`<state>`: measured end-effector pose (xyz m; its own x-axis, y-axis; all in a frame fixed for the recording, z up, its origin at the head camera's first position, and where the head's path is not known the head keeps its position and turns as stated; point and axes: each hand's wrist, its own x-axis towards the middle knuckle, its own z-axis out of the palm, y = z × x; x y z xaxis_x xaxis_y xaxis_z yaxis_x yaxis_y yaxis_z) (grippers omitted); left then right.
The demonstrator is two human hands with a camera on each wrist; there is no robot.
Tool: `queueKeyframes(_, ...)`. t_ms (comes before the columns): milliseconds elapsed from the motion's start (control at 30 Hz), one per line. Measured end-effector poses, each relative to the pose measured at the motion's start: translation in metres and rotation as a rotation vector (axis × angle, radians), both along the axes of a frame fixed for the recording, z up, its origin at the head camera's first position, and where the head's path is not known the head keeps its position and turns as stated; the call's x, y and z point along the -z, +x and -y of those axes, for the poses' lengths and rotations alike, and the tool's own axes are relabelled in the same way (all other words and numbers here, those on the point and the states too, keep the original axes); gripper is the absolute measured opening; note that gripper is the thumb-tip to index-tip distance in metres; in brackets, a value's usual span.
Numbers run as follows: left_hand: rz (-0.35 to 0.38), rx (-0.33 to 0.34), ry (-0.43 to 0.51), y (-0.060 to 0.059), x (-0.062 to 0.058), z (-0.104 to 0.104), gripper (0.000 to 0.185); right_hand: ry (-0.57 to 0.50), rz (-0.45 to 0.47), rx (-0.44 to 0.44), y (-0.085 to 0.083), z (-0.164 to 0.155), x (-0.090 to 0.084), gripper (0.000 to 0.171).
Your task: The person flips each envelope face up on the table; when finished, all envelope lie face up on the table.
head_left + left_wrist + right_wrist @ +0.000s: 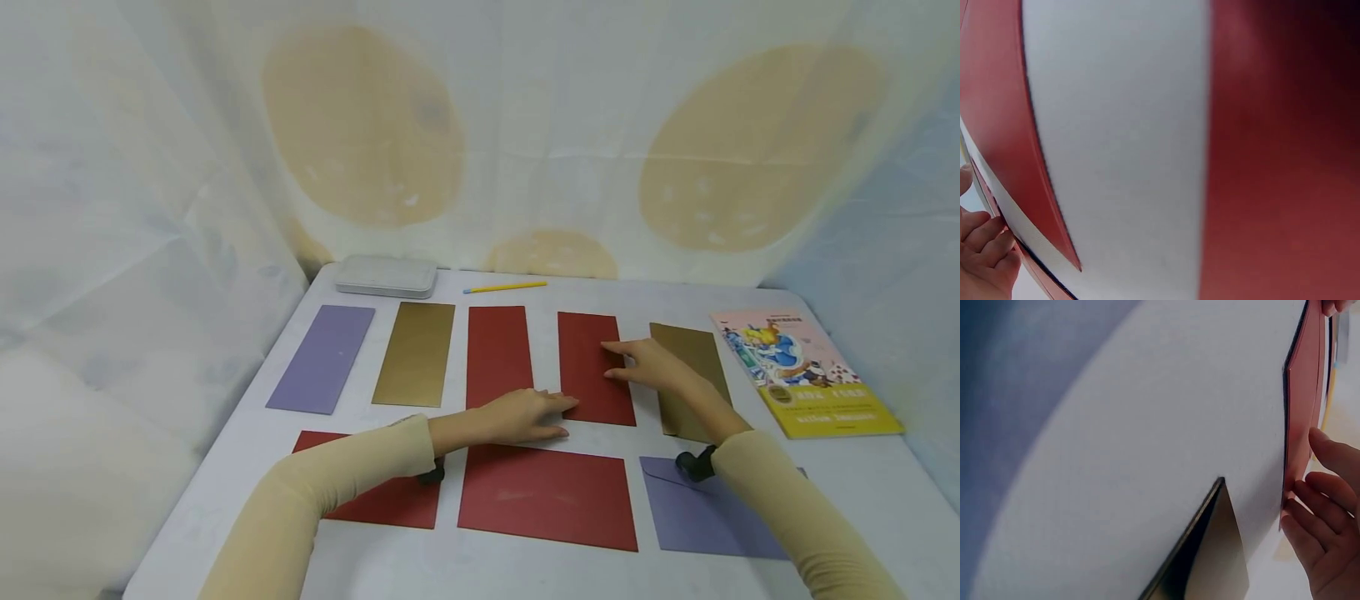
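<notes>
Both hands are at one upright red envelope [588, 367] in the back row. My left hand [525, 415] reaches in from the left, its fingertips at that envelope's lower left corner, while its palm overlaps the bottom of another red envelope [498, 350]. My right hand [652, 365] comes from the other side, with thumb and forefinger extended over the right edge. In the right wrist view the right hand's fingers [1316, 519] lie along the red envelope's edge [1300, 419]. Under the right forearm is a gold envelope [693, 367], partly hidden.
Farther left lie a gold envelope [415, 354] and a purple one [322, 358]. In front are red envelopes [547, 500] [390, 504] and a purple envelope [705, 517] under the right sleeve. A pencil [506, 287], a pale case [386, 277] and a picture book [806, 375] lie around them.
</notes>
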<state>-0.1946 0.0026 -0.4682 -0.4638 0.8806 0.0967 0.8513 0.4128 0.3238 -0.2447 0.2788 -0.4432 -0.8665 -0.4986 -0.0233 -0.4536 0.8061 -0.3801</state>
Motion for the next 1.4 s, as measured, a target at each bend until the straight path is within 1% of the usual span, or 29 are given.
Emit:
queueKeyframes(133,-0.008,-0.009,-0.013,0.001,0.0,0.001,0.051,0.003,0.004,0.005,0.0,0.002,0.0,0.056)
queueKeyframes(267,-0.011,0.0,0.0,0.002,0.0,0.005,0.052,-0.007,-0.002,0.009,0.0,0.003,0.001,0.056)
queueKeyframes(367,-0.012,0.007,0.022,0.003,0.0,0.013,0.053,-0.026,-0.006,0.005,-0.001,0.004,0.002,0.056)
queueKeyframes(467,-0.014,-0.007,0.042,0.004,0.0,0.025,0.056,-0.06,0.014,0.013,-0.002,0.007,0.001,0.057)
queueKeyframes(600,0.007,-0.054,0.042,0.007,-0.002,0.045,0.06,-0.092,0.04,0.025,-0.006,0.014,-0.003,0.059)
queueKeyframes(733,0.029,-0.101,0.038,0.01,-0.001,0.066,0.063,-0.11,0.031,0.009,-0.011,0.024,-0.007,0.059)
queueKeyframes(967,0.067,-0.152,0.098,0.008,0.0,0.094,0.065,-0.121,0.037,0.011,-0.022,0.048,-0.018,0.059)
queueKeyframes(1067,0.083,-0.177,0.117,0.005,0.001,0.101,0.066,-0.134,0.046,0.013,-0.028,0.058,-0.022,0.059)
queueKeyframes(1233,0.074,-0.256,0.127,0.002,0.003,0.108,0.073,-0.153,0.058,0.0,-0.04,0.075,-0.027,0.059)
queueKeyframes(1400,0.087,-0.342,0.113,0.001,0.003,0.109,0.085,-0.119,0.068,-0.009,-0.056,0.093,-0.028,0.062)
